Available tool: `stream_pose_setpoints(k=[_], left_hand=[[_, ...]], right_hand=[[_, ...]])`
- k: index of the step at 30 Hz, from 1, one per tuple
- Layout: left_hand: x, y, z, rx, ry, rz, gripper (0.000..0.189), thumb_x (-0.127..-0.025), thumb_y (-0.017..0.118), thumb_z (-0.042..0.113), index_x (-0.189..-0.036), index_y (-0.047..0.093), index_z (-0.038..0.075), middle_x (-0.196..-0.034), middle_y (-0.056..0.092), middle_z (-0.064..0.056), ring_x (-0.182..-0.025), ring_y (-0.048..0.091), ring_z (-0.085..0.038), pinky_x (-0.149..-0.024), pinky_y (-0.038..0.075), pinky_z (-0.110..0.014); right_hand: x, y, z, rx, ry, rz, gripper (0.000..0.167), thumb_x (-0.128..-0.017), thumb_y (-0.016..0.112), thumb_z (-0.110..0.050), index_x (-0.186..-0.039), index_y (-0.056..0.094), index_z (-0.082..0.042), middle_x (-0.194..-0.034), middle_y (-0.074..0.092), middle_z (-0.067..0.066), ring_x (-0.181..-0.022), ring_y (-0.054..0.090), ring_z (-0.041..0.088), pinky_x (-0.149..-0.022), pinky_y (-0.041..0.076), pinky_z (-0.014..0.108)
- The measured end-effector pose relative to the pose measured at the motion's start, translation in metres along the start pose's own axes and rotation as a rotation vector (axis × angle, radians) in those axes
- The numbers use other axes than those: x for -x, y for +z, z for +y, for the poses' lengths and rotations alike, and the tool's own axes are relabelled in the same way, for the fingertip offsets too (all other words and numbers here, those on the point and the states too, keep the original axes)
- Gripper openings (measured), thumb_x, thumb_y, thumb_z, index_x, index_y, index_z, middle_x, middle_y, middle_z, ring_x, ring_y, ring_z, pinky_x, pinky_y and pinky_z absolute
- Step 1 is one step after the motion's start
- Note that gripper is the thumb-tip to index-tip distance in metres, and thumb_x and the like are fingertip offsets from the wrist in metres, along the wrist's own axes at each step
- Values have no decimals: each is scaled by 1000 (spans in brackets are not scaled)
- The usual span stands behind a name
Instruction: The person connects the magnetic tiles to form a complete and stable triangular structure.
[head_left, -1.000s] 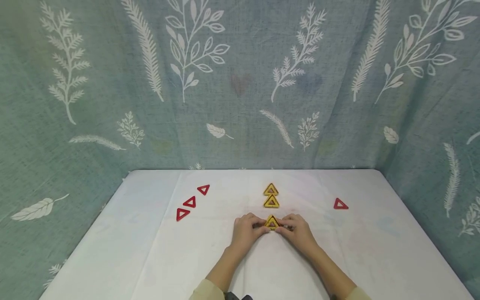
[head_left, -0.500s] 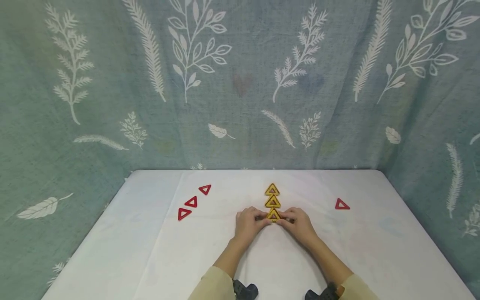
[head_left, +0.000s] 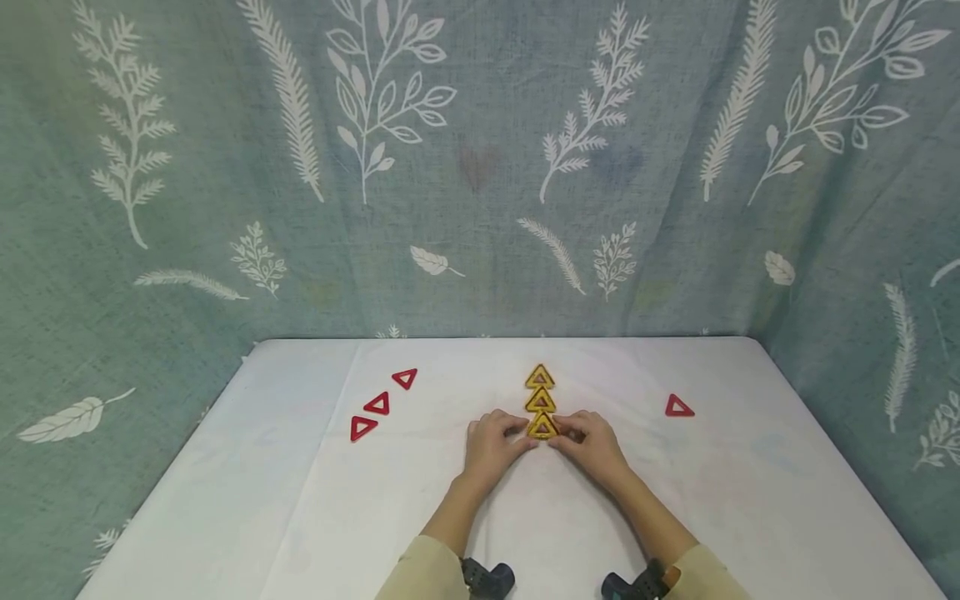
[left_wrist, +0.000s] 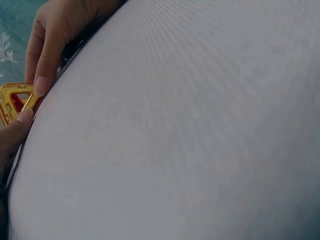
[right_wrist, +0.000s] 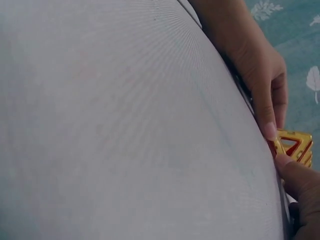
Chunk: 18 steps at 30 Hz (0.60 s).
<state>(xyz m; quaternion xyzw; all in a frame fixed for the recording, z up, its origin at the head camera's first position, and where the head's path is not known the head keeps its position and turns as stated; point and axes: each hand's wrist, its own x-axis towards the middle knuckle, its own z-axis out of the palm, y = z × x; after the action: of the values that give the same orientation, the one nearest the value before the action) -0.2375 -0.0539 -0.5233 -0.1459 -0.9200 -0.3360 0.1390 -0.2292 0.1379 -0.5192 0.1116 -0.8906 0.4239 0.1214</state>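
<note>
Three yellow triangular magnetic tiles stand in a column in the head view: the far one [head_left: 540, 377], the middle one [head_left: 540, 400] and the nearest one [head_left: 542, 427]. The nearest tile's tip meets the middle tile's base. My left hand [head_left: 491, 447] pinches its left corner with thumb and fingers; my right hand [head_left: 595, 446] pinches its right corner. In the left wrist view, red shows under the yellow tile [left_wrist: 20, 95]. Red also shows at the yellow tile [right_wrist: 296, 142] in the right wrist view. Fingertips cover its lower corners.
Several red triangles lie apart on the white table [head_left: 337, 517]: one at the back left [head_left: 405, 378], one in front of it [head_left: 377, 403], one nearer [head_left: 363, 428], and one at the right [head_left: 679, 406]. A leaf-patterned curtain [head_left: 480, 275] surrounds the table's back and sides.
Both hands have slid the nearest yellow tile away from me, closing the gap to the middle tile. Over the last half second they hold nearly still. The red triangles stay where they were.
</note>
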Motion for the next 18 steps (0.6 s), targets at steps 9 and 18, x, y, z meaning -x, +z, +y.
stream_pose_setpoints(k=[9, 18], left_hand=[[10, -10, -5, 29, -43, -93, 50, -71, 78, 45, -112, 69, 18, -98, 60, 5, -89, 53, -13, -79, 34, -32], [25, -33, -11, 6, 3, -13, 53, -64, 84, 37, -110, 70, 14, -95, 61, 3, -85, 53, -14, -74, 38, -31]], right_hand=[[11, -11, -1, -40, 120, -19, 41, -75, 80, -22, -113, 69, -12, -96, 65, -4, -89, 56, 12, -81, 48, 31], [26, -40, 11, -36, 124, 9, 46, -75, 80, -23, -117, 67, -10, -106, 65, 1, -100, 57, 19, -86, 49, 36]])
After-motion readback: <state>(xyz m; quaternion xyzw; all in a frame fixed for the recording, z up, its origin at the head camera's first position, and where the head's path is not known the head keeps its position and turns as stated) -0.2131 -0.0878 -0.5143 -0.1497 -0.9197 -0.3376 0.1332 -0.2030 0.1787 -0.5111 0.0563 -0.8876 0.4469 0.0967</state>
